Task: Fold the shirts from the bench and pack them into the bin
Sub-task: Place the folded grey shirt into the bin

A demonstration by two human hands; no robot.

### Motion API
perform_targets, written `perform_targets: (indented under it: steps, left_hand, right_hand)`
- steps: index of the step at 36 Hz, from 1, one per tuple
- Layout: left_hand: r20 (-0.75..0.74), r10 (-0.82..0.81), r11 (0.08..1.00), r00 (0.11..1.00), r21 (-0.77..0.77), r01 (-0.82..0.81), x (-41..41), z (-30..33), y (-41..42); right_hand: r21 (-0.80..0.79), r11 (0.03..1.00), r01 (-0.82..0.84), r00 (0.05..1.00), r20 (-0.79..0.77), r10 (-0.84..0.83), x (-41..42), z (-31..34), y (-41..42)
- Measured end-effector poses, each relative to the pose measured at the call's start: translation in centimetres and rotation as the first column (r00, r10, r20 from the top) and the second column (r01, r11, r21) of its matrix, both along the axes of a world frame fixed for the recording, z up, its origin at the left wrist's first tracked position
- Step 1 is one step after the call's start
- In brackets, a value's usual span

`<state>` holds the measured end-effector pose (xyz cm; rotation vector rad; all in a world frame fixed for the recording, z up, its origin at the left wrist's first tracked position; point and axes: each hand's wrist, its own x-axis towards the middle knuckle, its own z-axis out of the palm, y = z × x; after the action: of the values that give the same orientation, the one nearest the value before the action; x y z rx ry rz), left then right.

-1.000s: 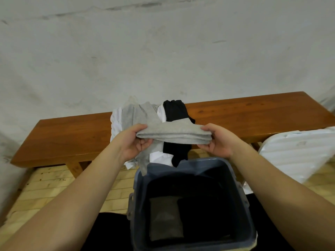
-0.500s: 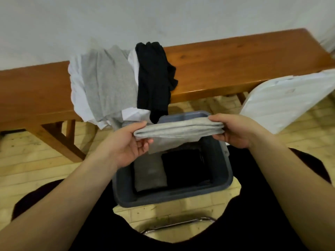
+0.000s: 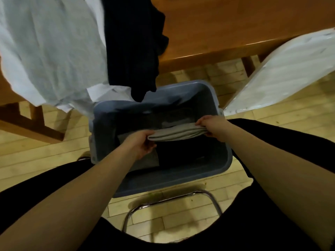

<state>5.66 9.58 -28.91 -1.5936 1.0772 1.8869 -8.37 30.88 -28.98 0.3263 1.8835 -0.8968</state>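
A bent chrome tube chair frame (image 3: 174, 200) stands nearest on the pale wooden plank floor (image 3: 36, 156). Beyond it, the left hand (image 3: 139, 144) and right hand (image 3: 210, 125) each pinch an end of the folded grey shirt (image 3: 175, 134), held inside the grey plastic bin (image 3: 163, 176) — above a folded garment already there. Farther off, white, grey and black shirts (image 3: 72, 48) hang over the brown wooden bench (image 3: 235, 28).
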Motion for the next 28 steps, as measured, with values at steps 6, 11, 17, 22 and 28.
perform_targets:
  steps: [6,11,17,22,28]
  left_hand:
    - [-0.077,-0.124,0.964,0.989,-0.244,0.102,-1.4,-3.7,0.6]
    - [0.016,-0.267,0.928,0.963,-0.265,0.262,0.2,-8.1,2.8]
    - [0.181,-0.474,0.843,0.862,-0.188,0.503,2.5,-14.0,5.1]
    - [0.245,-0.609,0.75,0.755,-0.133,0.648,3.4,-16.5,6.2]
    - [0.292,-0.741,0.59,0.605,-0.145,0.794,3.9,-18.0,6.7]
  right_hand:
    - [0.079,0.994,-0.079,0.969,-0.228,0.095,-1.0,-2.5,0.4]
    - [0.201,0.958,-0.203,0.955,-0.175,0.239,0.1,-5.9,1.2]
    - [0.321,0.859,-0.398,0.913,0.05,0.404,2.7,-11.1,1.8]
    - [0.431,0.677,-0.596,0.796,0.209,0.568,3.9,-13.9,2.2]
    - [0.439,0.486,-0.756,0.63,0.288,0.721,4.6,-16.8,3.0]
